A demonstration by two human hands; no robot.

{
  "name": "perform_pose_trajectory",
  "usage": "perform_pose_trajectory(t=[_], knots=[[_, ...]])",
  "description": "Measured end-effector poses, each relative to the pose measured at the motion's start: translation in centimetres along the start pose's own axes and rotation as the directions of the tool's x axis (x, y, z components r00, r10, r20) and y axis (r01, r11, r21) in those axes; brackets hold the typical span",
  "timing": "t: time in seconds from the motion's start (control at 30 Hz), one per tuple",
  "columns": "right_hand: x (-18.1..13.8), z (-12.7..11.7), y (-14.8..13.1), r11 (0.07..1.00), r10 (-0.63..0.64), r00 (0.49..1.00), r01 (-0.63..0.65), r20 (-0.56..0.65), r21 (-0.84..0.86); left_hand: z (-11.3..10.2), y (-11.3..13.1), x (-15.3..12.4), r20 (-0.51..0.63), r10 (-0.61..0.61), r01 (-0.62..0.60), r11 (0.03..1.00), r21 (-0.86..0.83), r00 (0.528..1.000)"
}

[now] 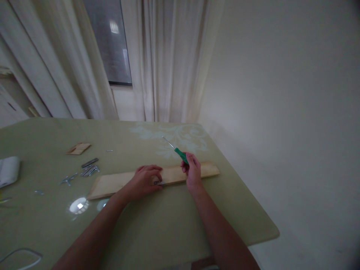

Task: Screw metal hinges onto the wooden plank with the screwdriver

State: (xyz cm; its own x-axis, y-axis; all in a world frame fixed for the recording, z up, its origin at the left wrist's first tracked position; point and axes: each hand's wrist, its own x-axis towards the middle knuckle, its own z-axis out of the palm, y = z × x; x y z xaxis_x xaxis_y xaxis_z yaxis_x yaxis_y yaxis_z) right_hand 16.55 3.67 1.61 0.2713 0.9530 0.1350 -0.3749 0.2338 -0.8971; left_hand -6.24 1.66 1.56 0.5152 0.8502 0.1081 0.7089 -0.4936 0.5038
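A long pale wooden board (112, 182) lies crosswise on the table. My left hand (146, 179) rests on its middle, with thumb and fingers closed round a small metal piece (159, 182) at the board's near edge. The fingers partly cover this piece, so its exact shape cannot be made out. Above the board's right part, my right hand (193, 170) grips a screwdriver (180, 154) by its green handle. The thin shaft points up and to the left, with its tip in the air, apart from the board.
Left of the board lie several metal strips (90, 170) and a cluster of screws (68, 179). Behind them are a small wooden piece (78, 149) and a single screw (109, 150). A white object (9, 170) sits at far left; a wall (281, 112) borders the right side.
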Motion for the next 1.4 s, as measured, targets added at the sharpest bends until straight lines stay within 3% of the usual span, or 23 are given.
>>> perform_pose_trajectory(t=[0.17, 0.3, 0.53, 0.63, 0.9, 1.27, 1.4], knots=[[0.1, -0.1, -1.2, 0.999, -0.051, 0.997, 0.051, -0.061, 0.004, 0.5, -0.1, 0.0, -0.040, 0.034, -0.033, 0.999, 0.014, 0.999], [0.3, -0.3, -2.3, 0.985, -0.168, 0.969, 0.174, -0.183, 0.014, 1.3, 1.3, 0.0, -0.033, 0.057, -0.056, 0.998, 0.015, 0.998], [0.7, -2.1, -3.6, 0.900, -0.425, 0.795, 0.421, -0.433, -0.111, 2.4, 3.5, -0.3, 0.003, 0.099, -0.099, 0.995, -0.012, 0.995], [0.1, -2.2, -3.7, 0.859, -0.511, 0.781, 0.479, -0.359, -0.182, 2.3, 3.5, -0.3, 0.010, 0.118, -0.118, 0.993, -0.030, 0.993], [-2.9, -0.6, -2.5, 0.824, -0.502, 0.864, 0.490, 0.036, -0.285, 2.3, 3.6, 0.0, 0.003, 0.130, -0.129, 0.988, -0.090, 0.991], [-3.6, -0.2, -2.6, 0.821, -0.461, 0.878, 0.476, 0.126, -0.314, 1.9, 3.3, -0.1, -0.001, 0.084, -0.084, 0.988, -0.127, 0.996], [-3.7, -0.2, -3.0, 0.797, -0.444, 0.866, 0.499, 0.231, -0.339, 2.2, 3.3, -0.1, -0.002, 0.086, -0.085, 0.990, -0.112, 0.996]])
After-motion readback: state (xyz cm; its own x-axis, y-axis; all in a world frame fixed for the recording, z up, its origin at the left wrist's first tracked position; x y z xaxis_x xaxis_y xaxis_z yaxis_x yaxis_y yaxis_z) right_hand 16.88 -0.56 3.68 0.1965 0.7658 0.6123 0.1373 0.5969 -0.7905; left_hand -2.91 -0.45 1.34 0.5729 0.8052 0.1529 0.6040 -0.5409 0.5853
